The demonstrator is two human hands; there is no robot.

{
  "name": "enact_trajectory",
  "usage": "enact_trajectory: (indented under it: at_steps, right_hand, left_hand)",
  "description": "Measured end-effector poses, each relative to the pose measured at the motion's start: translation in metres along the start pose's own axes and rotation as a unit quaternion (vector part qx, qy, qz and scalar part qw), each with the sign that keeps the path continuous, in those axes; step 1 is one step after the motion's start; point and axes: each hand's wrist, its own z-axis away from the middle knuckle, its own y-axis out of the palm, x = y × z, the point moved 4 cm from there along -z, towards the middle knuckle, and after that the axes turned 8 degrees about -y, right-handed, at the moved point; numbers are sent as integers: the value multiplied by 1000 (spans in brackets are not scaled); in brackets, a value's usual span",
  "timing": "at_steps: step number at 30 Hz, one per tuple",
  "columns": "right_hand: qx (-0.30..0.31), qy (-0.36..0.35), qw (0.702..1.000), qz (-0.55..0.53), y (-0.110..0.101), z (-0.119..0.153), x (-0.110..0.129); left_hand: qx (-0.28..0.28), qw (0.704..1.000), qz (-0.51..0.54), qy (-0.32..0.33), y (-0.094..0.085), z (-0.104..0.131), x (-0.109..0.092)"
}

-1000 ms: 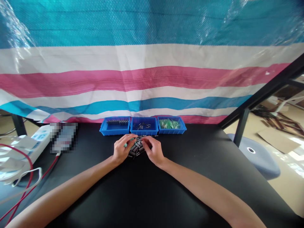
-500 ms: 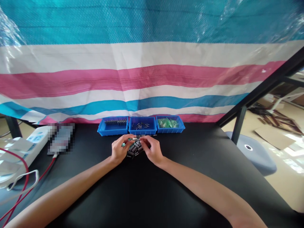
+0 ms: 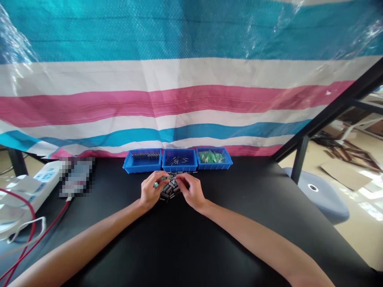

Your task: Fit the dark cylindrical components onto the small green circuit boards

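Over a pile of small dark and silvery parts (image 3: 170, 189) on the black table, my two hands nearly meet. My left hand (image 3: 152, 189) is closed, with small green pieces showing between its fingers. My right hand (image 3: 192, 190) pinches at the pile's upper right; whatever is between its fingertips is too small to name. Just behind stand three blue bins: the left bin (image 3: 142, 169) has a row of small metal parts, the middle bin (image 3: 179, 167) some thin pins, and the right bin (image 3: 214, 164) green packets.
A white power strip (image 3: 44, 175) with plugs, red and white cables and a blurred-out device (image 3: 76, 177) lie at the left. A striped sheet (image 3: 179, 99) hangs behind the black table (image 3: 254, 199). A grey stool (image 3: 323, 197) stands beyond the right edge.
The light piece seen between my fingertips before no longer shows there. My hands stay over the pile, and the whole view has shifted slightly.
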Motion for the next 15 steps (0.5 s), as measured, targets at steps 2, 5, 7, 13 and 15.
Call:
enact_trajectory:
  at_steps: [2, 5, 7, 13, 15]
  right_hand:
    - [-1, 0, 1000, 4, 0, 0, 0]
    - [-1, -5, 1000, 5, 0, 0, 0]
    - [-2, -9, 1000, 7, 0, -1, 0]
    - [2, -7, 1000, 8, -1, -1, 0]
    - [4, -7, 1000, 10, -1, -2, 1]
  left_hand:
    - [-2, 1000, -6, 7, 0, 0, 0]
    - [2, 1000, -11, 12, 0, 0, -2]
    - [4, 1000, -9, 17, 0, -1, -3]
    - [7, 1000, -5, 17, -1, 0, -4]
    - [8, 1000, -6, 14, -1, 0, -4]
